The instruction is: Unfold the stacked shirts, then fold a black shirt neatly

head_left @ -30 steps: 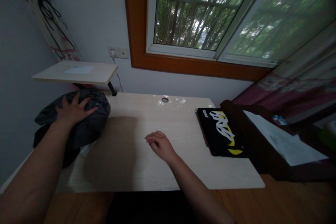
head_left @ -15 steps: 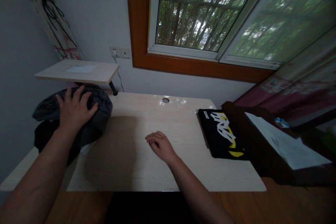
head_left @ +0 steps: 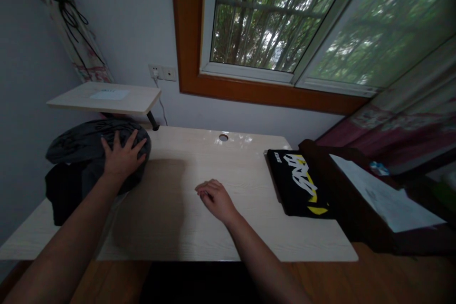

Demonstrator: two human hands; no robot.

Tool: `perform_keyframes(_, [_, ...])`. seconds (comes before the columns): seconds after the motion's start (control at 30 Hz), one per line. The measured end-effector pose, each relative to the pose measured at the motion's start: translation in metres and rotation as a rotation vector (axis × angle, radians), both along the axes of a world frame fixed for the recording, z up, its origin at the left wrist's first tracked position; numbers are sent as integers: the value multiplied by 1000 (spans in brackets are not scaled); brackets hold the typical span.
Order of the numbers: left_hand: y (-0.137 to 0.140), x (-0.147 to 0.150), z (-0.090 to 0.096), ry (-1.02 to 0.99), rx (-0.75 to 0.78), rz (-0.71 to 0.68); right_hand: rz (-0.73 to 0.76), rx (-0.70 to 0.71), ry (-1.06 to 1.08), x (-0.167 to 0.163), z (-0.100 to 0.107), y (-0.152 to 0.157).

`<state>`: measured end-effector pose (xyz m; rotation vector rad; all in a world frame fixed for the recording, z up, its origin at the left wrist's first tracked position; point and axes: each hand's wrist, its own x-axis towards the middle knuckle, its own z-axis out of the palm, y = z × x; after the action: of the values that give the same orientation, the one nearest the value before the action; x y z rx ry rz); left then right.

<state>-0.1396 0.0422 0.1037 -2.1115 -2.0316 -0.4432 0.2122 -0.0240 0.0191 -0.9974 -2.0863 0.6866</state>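
Note:
On the left of the desk lies a bunched heap of dark grey and black clothing. My left hand is laid on the right part of this heap, its fingers spread and nothing gripped. Near the middle of the desk, my right hand rests on the bare top with its fingers loosely curled in; no object shows in it. Farther right, a folded black garment with white and yellow lettering lies flat. The underside of the heap is hidden.
A pale wooden desk spans the view, with a round cable hole near its back edge. A small raised shelf overhangs the heap. At right, a white sheet lies on dark brown furniture. A window is behind.
My left hand has slid to the right across the clothing heap, and more of the heap's left side shows. My right hand has stayed in place on the desk.

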Motion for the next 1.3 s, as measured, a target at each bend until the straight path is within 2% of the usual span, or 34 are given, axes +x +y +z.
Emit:
perform_keyframes(0.17, [-2, 15, -5, -46, 226, 3, 8, 5, 15, -1, -2, 0])
perform_keyframes(0.27, [0, 35, -19, -81, 328, -102, 2, 8, 57, -1, 0, 0])
perform_keyframes(0.33, [3, 51, -31, -106, 304, -187, -41, 17, 104, 1, 2, 1])
perform_keyframes(0.5, [5, 85, -65, -113, 138, -315, -269, 91, 81, 29, 8, 7])
perform_keyframes(0.7, [0, 91, -97, -140, 104, -319, -678, 253, -297, 109, 33, 9])
perform_keyframes(0.83, [2, 88, -103, -138, 85, -333, -881, 307, -568, 172, 38, 4])
perform_keyframes(0.97, [3, 88, -104, -138, 69, -342, -997, 263, -773, 213, 20, -4])
perform_keyframes(1.13, [2, 89, -105, -109, 38, -326, -1046, 203, -822, 221, 2, -11])
perform_keyframes(1.3, [3, 87, -107, -79, 17, -311, -1069, 123, -763, 216, 14, -12])
